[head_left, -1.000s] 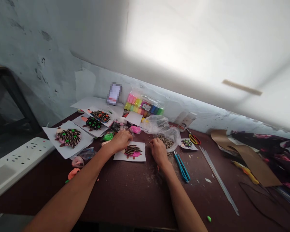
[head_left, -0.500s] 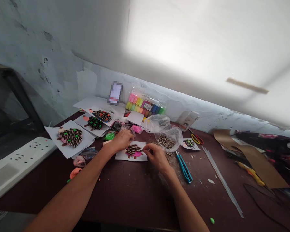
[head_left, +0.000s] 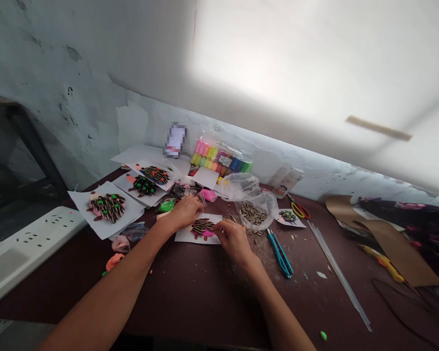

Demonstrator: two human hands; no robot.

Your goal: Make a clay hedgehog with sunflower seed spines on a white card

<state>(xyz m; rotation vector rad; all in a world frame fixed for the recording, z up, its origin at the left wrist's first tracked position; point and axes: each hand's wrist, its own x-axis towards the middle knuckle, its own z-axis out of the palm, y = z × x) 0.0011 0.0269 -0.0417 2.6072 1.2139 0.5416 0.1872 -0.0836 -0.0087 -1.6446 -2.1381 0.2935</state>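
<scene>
Seed-studded clay hedgehog (head_left: 202,227) sits on white card (head_left: 185,237) between my hands; right hand (head_left: 234,242) pinches narrowly at it, left hand (head_left: 183,213) curls beside it, any hold unclear; hard pressure could dislodge seeds.

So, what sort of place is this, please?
Probably a small craft workspace: a dark table holding a bag of coloured modelling clay, a bag of striped sunflower seeds, and paper cards with seed-and-clay pictures.

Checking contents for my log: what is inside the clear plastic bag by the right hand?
The clear plastic bag holds striped sunflower seeds, with a few lying just outside it. Its crumpled folds hide whatever lies further back.
</scene>
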